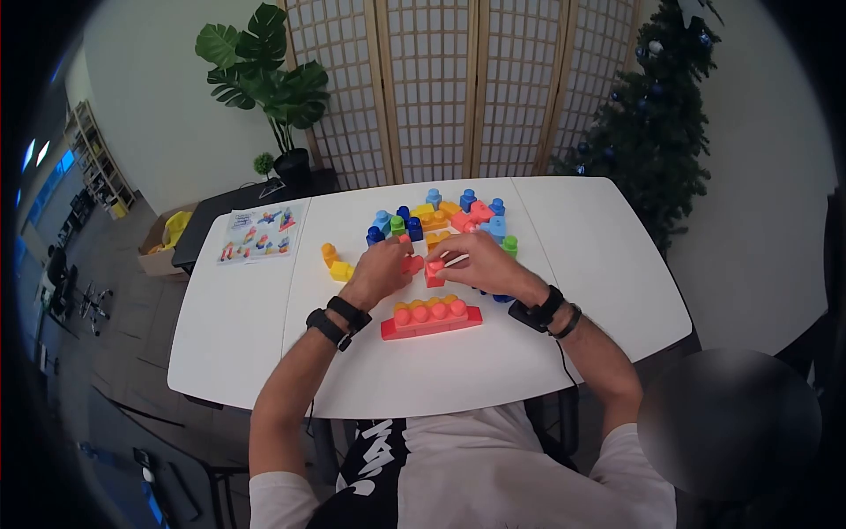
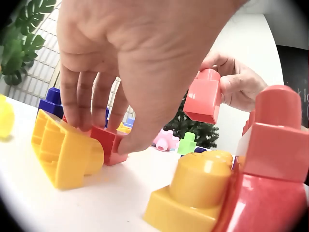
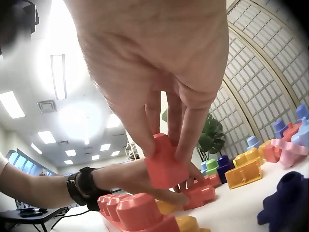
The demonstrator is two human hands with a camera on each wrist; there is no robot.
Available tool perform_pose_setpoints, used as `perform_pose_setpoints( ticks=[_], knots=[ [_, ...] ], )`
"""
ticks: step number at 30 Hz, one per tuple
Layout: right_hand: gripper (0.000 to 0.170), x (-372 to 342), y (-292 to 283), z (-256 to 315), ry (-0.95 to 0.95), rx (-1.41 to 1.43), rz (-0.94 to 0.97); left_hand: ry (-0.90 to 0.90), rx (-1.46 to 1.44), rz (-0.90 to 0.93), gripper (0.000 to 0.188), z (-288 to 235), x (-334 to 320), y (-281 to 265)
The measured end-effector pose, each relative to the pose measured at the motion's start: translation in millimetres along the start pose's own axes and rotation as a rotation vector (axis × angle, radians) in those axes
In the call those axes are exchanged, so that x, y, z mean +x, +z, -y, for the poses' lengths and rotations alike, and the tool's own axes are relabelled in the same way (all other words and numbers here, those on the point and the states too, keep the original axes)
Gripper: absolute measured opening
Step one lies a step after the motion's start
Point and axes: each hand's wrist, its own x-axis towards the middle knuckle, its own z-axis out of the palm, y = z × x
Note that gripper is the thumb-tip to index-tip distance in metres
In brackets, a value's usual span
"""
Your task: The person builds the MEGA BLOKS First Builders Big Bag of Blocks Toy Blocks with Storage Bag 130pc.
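My right hand [image 1: 489, 263] pinches a small red building block [image 3: 166, 164] by its stud, between thumb and fingers, raised over the table. My left hand [image 1: 385, 266] reaches down to the tabletop, its thumb and fingers gripping another red block [image 2: 109, 145]. Beside that block a yellow block [image 2: 67, 150] lies on its side, its hollow underside showing. Nearer my body than both hands stands a joined row of red blocks [image 1: 432, 323], with sloped ends and yellow blocks [image 2: 188, 193] along its far side.
Loose blue, green, yellow and pink blocks [image 1: 434, 220] spread behind my hands. Yellow and orange blocks [image 1: 341, 271] lie left of them. A printed picture sheet [image 1: 261, 234] lies at the left of the white table [image 1: 608, 291]. Dark blue blocks [image 3: 285, 205] are near my right wrist.
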Motion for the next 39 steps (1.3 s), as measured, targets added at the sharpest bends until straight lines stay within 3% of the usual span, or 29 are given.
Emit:
perform_pose_setpoints(
  ticks=[7,10,12,15,23,30,39],
  knots=[
    [0.029,6,21,7,-0.069,-0.029,0.069,0.023,-0.009,0.066,0.042,4,-9,-13],
    [0.026,4,27,10,-0.082,-0.031,0.078,-0.073,-0.224,0.034,0.045,2,-16,-36],
    [0.023,2,33,9,-0.077,-0.005,0.076,-0.09,-0.535,0.068,0.049,-2,-28,-53],
    [0.013,0,40,7,-0.124,0.004,0.011,-0.085,-0.634,0.136,0.047,-7,-52,-65],
    [0.016,-2,44,2,-0.082,-0.161,0.09,-0.083,-0.658,0.246,0.042,-16,-74,-62],
    [0.015,-4,45,1,-0.106,-0.137,0.084,-0.117,-0.713,0.227,0.031,-6,-82,-47],
    [0.012,-3,46,-5,-0.12,-0.1,0.088,-0.146,-0.722,0.278,0.033,0,-85,-44]
  ],
)
